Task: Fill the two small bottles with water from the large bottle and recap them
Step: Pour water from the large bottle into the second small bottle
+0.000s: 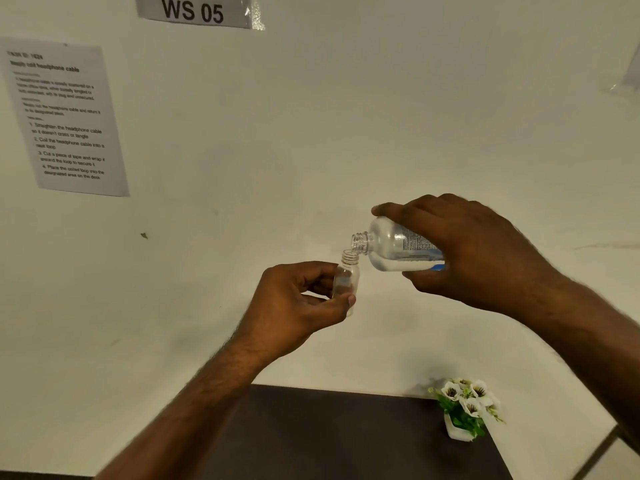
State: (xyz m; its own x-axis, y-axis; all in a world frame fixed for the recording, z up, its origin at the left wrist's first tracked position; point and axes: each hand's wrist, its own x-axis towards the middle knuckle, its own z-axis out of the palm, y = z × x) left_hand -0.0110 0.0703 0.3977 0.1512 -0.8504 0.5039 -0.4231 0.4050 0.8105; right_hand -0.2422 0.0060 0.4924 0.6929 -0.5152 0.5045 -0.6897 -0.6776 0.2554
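While right hand (478,251) grips the tilted, part-full large bottle (398,245), left-hand fingers (346,301) pinch the uncapped small bottle (346,275) upright.

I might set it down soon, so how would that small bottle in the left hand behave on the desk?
The small bottle looks like thin clear plastic and nearly empty, so probably very light. It is narrow and upright in the left hand, so a nudge may tip it. With its round body and no cap, it would likely roll and spill.
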